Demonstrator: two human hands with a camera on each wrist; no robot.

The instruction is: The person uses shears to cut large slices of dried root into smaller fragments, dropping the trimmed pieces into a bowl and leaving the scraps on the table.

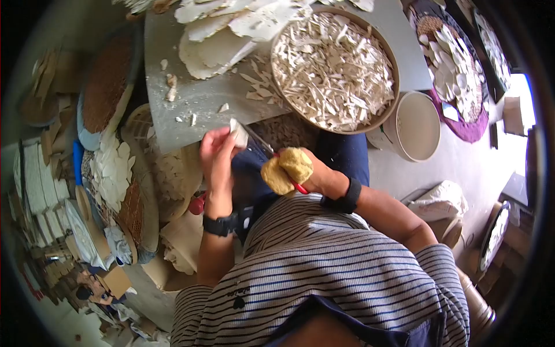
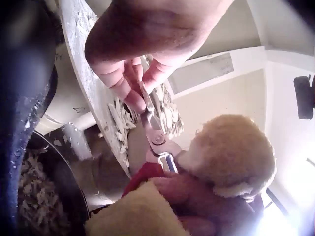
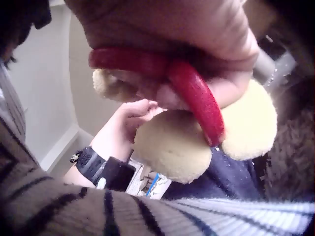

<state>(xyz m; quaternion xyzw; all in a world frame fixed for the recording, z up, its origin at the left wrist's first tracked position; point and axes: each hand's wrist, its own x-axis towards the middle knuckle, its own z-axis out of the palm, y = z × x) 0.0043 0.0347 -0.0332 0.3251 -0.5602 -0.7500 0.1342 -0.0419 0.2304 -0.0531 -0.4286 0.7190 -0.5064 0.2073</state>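
My left hand point(image 1: 217, 161) pinches a thin white flake point(image 1: 239, 134) between thumb and fingers, in front of the metal table's near edge. In my right hand point(image 1: 321, 176) is a pair of scissors point(image 2: 157, 138), held by its red handles point(image 3: 197, 98). Pale yellow sponge pads point(image 1: 298, 164) are wrapped about the handles and bulge past my fingers. The scissors' blades point at the flake; in the left wrist view their tips reach right to the left fingertips. My left hand hides much of the flake there.
On the metal table point(image 1: 167, 121) stands a round tray point(image 1: 395, 92) heaped with cut white strips. Large white sheets point(image 1: 208, 55) lie left of it. A white bucket point(image 1: 417, 128) stands to the right. Baskets of pale pieces point(image 1: 113, 173) fill the left side.
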